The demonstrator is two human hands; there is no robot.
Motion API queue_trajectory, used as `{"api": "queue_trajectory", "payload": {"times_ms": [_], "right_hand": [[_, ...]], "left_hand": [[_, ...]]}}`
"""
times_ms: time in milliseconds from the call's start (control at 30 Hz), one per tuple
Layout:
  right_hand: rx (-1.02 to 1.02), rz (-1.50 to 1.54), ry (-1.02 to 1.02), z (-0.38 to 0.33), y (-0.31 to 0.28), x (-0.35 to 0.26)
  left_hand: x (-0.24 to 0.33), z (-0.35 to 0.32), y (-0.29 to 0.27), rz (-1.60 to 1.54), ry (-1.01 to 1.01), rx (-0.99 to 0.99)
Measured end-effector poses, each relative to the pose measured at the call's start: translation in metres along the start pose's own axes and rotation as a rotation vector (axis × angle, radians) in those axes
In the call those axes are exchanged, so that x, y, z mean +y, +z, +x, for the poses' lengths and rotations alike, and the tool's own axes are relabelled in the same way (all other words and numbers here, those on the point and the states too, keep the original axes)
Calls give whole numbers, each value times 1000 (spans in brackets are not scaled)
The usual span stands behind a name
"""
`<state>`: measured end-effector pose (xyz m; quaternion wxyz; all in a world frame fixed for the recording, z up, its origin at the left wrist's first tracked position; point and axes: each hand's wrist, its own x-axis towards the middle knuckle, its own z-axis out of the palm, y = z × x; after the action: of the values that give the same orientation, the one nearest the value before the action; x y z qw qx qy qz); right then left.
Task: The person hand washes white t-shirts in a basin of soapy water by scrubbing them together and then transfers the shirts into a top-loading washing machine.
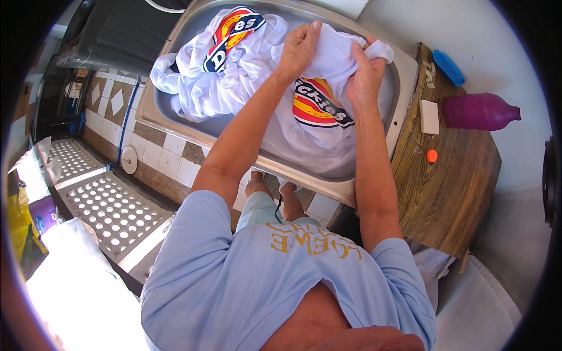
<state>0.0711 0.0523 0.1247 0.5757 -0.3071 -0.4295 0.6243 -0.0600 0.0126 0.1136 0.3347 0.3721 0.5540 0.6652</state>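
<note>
White shirts with red, yellow and navy printed logos lie bunched in a wide basin point(404, 93) with a beige rim and grey inside. One white shirt point(333, 55) is stretched between my hands over the basin's right half. My left hand point(300, 50) is closed on a fold of its cloth, thumb toward the far rim. My right hand point(367, 76) pinches a gathered end of the same shirt near the right rim. Its logo hangs between my forearms. Another white shirt point(199, 96) is heaped in the basin's left half. Cloudy liquid seems to lie below the cloth.
To the right, a wooden tabletop point(445, 187) holds a white bar point(429, 117), a purple bottle point(480, 111) on its side, an orange cap point(432, 155) and a blue oblong object point(449, 68). Perforated panels point(117, 213) stand at left, below a dark bulky object point(123, 41).
</note>
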Motion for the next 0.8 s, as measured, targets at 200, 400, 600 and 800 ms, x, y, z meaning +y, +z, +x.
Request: {"api": "queue_trajectory", "payload": {"times_ms": [200,400,600,800], "right_hand": [[-184,-1084,-269,9,-27,42],[-244,-1254,-316,15,-41,77],[-265,-1449,-271,23,-43,91],[37,323,466,31,-36,53]], "left_hand": [[-30,-5,-2,1011,188,-86],[-44,-11,12,1193,138,-158],[-113,-1,-7,1336,492,-157],[-56,14,-16,-109,-233,-165]]}}
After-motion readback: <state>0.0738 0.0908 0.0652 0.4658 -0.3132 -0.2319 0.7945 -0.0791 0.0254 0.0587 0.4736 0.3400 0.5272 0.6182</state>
